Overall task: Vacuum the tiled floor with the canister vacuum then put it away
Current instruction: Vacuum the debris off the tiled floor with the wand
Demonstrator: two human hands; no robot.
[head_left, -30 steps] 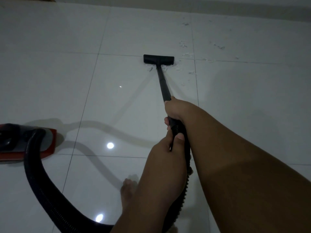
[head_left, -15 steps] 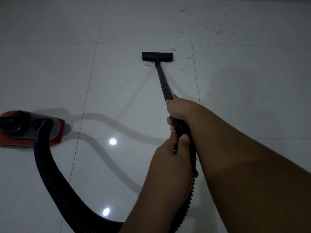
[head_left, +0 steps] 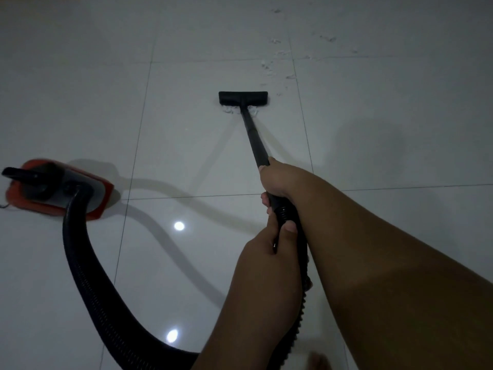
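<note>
At the bottom edge, part of a bare foot (head_left: 318, 361) is seen, blurred. The black ribbed hose (head_left: 88, 263) is seen to sweep in a wide curve from the bottom edge up and left to the canister vacuum (head_left: 53, 193). On the right it rises beside the forearms to the hands.

The left hand (head_left: 266, 257) is the nearer one. Its grip is clamped on the ribbed end of the hose, with the thumb laid along the top. Just beyond it, the right hand (head_left: 278, 178) is wrapped around the near end of the black tube (head_left: 253, 132), its grip likewise clamped, with the fingers curled underneath. The two hands are set close together along the same line.

The canister vacuum, red with a black and grey top, is found on the tiled floor (head_left: 186, 145) at the left, well apart from the hands and somewhat blurred. Two round light reflections (head_left: 179, 226) are noted on the glossy tiles.

The tube is angled forward and down to the black floor head (head_left: 243, 98), which is set flat on the floor. White scraps (head_left: 272, 69) are scattered beyond and to the right of the floor head. A few are gathered against its near edge.
</note>
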